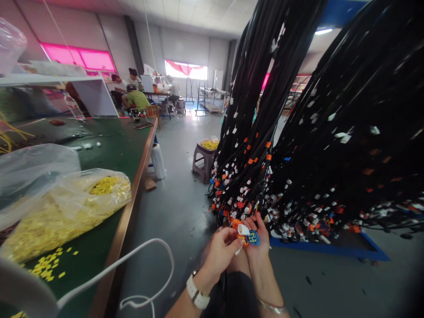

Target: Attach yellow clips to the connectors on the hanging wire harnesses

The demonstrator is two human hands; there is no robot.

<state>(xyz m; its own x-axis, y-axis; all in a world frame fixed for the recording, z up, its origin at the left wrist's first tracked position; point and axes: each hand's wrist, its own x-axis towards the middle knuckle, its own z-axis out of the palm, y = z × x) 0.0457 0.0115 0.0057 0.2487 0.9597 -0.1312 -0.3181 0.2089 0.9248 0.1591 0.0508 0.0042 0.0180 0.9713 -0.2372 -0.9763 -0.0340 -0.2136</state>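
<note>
Blue connector (pixel 253 238) with orange and white tags low centre, pinched between both hands, left hand (pixel 221 252) curled on the tags, right hand (pixel 259 238) closed around it, black cable bundles (pixel 298 132) hanging just behind, green table (pixel 109 150) left with bag (pixel 62 207) of yellow parts

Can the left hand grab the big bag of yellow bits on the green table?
Probably yes. The left hand is pinching a blue connector, but the bag lies just to its left, with nothing between.

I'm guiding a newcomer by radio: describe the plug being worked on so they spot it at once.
Start at the big curtain of hanging black cables. Follow them down to the two hands, left hand and right hand, at the bottom middle. Pinched between them is a blue plug with an orange part; its neighbours dangle loose.
</note>
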